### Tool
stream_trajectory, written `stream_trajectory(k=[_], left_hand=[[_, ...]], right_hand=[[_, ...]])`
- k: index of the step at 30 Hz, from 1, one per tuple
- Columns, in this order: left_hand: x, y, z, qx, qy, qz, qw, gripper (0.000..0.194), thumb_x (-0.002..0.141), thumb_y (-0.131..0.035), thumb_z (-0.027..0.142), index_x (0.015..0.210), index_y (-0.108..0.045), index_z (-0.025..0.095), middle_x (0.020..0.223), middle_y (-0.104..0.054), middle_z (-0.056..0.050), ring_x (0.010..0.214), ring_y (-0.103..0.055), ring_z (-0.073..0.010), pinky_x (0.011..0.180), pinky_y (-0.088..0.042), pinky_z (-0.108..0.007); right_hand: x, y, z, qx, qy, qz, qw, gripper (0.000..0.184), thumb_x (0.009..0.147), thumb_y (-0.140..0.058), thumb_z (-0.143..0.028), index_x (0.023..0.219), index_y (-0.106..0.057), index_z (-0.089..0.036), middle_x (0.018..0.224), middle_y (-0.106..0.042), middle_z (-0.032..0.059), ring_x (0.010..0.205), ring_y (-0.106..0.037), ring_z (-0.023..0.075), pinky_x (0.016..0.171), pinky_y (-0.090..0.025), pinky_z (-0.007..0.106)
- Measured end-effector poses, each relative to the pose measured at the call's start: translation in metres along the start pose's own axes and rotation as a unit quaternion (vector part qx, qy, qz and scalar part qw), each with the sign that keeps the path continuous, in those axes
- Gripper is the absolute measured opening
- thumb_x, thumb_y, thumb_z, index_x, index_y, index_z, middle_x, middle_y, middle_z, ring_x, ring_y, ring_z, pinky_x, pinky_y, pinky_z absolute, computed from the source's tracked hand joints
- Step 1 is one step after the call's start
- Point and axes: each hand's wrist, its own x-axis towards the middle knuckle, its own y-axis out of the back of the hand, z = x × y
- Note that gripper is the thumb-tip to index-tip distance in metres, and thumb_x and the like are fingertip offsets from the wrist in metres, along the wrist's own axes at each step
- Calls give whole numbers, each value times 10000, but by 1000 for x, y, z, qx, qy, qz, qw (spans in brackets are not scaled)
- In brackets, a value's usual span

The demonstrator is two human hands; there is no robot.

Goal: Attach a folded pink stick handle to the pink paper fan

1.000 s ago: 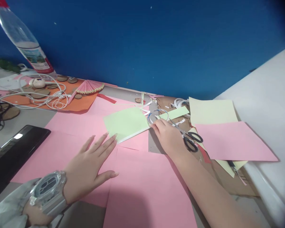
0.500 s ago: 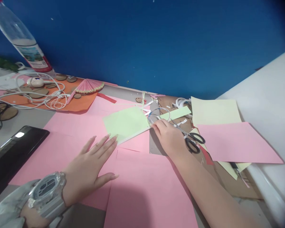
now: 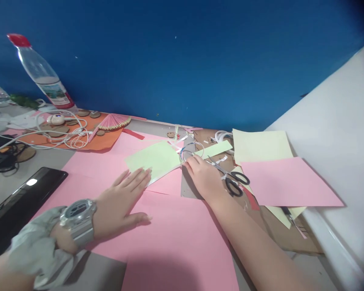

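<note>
My left hand, a watch on its wrist, lies flat with fingers stretched over the lower left edge of a light green sheet of paper. A pale strip runs along that sheet's near edge. At the sheet's right corner my right hand is closed in a pinch on a thin clear ring that looks like a roll of tape; its lower part is hidden by the fingers. Just beyond the right hand lie black-handled scissors and a narrow green paper strip.
Pink sheets cover the middle. A black phone-like slab lies left. Behind it are white cables, a folded pink fan and a bottle. Cream paper and pink paper rest on cardboard at right.
My left hand has slid rightward along the green sheet's near edge, and its fingers now cover more of it. My right hand keeps its pinch at the corner. The view has shifted.
</note>
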Motion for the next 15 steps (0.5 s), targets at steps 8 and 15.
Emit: stream_trajectory(k=[8, 15], left_hand=[[-3, -22, -2, -10, -13, 9, 1000, 946, 756, -361, 729, 1447, -109, 134, 1496, -201, -124, 1364, -210, -283, 1099, -148, -449], [-2, -24, -6, -6, -25, 13, 1000, 970, 748, -369, 732, 1453, -70, 138, 1499, -186, -122, 1360, -218, -290, 1105, -107, -421]], right_hand=[[3, 3, -1, 2, 2, 5, 1000, 207, 940, -385, -257, 849, -556, -184, 773, -583, 38, 665, -542, 167, 547, -294, 267], [9, 3, 1, 74, -17, -34, 997, 117, 919, -434, -231, 839, -512, -195, 835, -580, 21, 720, -550, 159, 575, -347, 248]])
